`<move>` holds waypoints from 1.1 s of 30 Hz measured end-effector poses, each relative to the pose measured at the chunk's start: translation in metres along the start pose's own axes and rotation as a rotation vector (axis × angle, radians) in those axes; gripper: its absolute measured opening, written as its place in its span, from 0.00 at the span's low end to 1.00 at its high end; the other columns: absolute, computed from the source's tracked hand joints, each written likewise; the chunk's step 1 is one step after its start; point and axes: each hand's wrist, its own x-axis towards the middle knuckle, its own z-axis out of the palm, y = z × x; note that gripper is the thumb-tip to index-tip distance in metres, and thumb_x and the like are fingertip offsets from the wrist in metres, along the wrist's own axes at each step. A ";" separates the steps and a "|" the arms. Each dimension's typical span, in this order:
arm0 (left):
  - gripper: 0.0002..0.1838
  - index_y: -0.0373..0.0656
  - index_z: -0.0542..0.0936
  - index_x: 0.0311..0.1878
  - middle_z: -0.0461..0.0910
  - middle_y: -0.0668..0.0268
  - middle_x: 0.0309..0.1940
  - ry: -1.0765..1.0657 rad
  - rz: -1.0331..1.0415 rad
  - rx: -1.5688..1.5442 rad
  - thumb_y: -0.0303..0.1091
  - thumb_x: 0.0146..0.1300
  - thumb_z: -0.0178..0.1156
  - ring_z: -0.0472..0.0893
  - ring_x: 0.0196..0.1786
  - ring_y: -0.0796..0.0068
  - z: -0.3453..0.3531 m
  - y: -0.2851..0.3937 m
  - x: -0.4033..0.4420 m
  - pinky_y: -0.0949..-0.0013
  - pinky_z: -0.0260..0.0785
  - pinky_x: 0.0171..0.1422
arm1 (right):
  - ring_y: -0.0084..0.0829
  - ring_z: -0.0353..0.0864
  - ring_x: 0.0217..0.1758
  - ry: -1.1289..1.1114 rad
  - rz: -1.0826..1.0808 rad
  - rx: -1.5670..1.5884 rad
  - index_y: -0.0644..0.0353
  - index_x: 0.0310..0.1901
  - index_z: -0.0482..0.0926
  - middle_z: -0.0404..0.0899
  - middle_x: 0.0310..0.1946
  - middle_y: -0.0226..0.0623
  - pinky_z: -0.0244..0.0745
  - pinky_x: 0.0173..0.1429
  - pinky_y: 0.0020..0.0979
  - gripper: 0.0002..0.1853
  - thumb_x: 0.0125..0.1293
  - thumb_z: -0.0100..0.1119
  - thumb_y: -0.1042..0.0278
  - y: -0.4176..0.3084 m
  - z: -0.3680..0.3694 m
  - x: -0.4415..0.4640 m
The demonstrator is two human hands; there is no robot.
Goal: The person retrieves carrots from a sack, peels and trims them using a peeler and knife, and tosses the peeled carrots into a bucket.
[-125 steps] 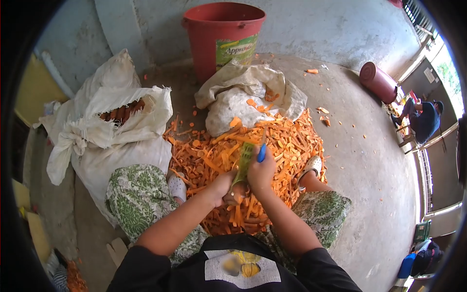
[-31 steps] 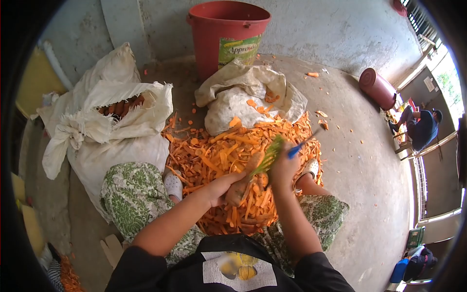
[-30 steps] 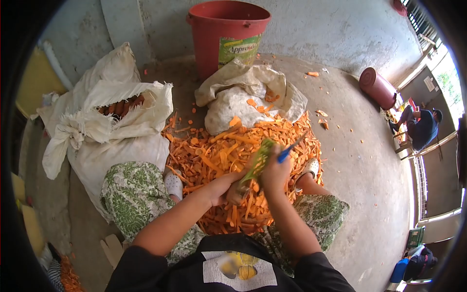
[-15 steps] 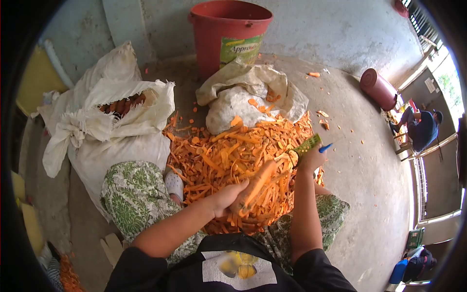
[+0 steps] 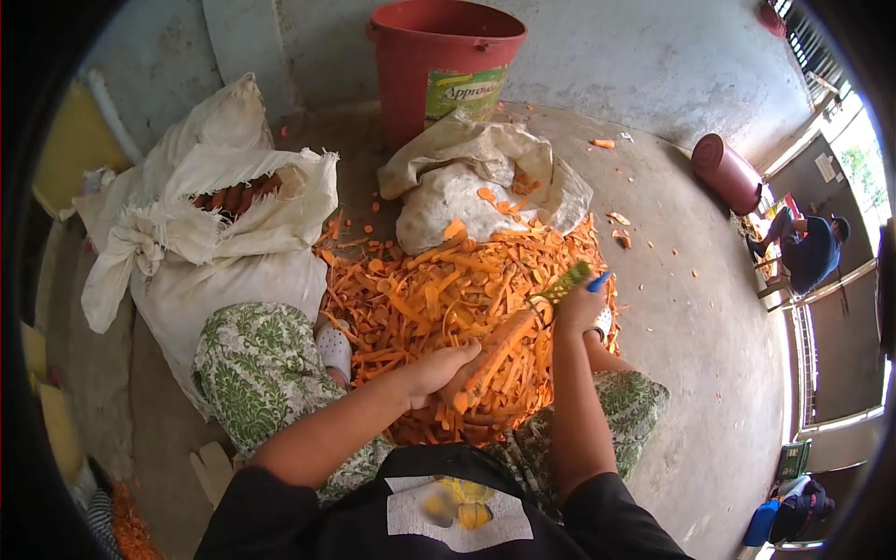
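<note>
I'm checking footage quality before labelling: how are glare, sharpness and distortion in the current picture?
Head view: fisheye distortion, the floor's right edge bowing and corners black; head view: window at far right washed out by glare; head view: left hand and carrot fairly sharp, but part of the shirt print smeared.

Your head camera looks forward and down from above your shirt (image 5: 448,534), across both hands (image 5: 437,375), toward the wall (image 5: 644,70).

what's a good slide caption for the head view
Head view: left hand holding a carrot above a heap of orange peelings, right hand gripping a green tool and a blue handle.
</note>
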 end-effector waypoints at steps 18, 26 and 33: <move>0.23 0.40 0.71 0.46 0.77 0.65 0.32 0.074 -0.046 0.013 0.51 0.66 0.38 0.78 0.30 0.79 -0.003 0.009 0.007 0.73 0.73 0.33 | 0.23 0.62 0.18 -0.170 0.071 0.157 0.64 0.25 0.68 0.65 0.14 0.31 0.58 0.23 0.29 0.14 0.65 0.46 0.63 -0.017 0.012 -0.027; 0.22 0.38 0.69 0.48 0.77 0.62 0.33 -0.033 -0.063 0.113 0.48 0.66 0.39 0.79 0.31 0.76 -0.015 0.016 0.005 0.73 0.73 0.35 | 0.26 0.70 0.22 0.025 0.095 -0.130 0.65 0.32 0.73 0.71 0.19 0.36 0.64 0.27 0.30 0.13 0.65 0.42 0.64 -0.001 0.002 0.015; 0.19 0.40 0.69 0.50 0.76 0.62 0.37 0.031 0.060 0.074 0.45 0.65 0.45 0.78 0.35 0.75 -0.013 0.023 -0.004 0.72 0.73 0.37 | 0.23 0.72 0.24 -0.080 0.358 0.313 0.65 0.34 0.74 0.74 0.24 0.35 0.68 0.28 0.25 0.14 0.65 0.41 0.64 -0.031 -0.016 0.012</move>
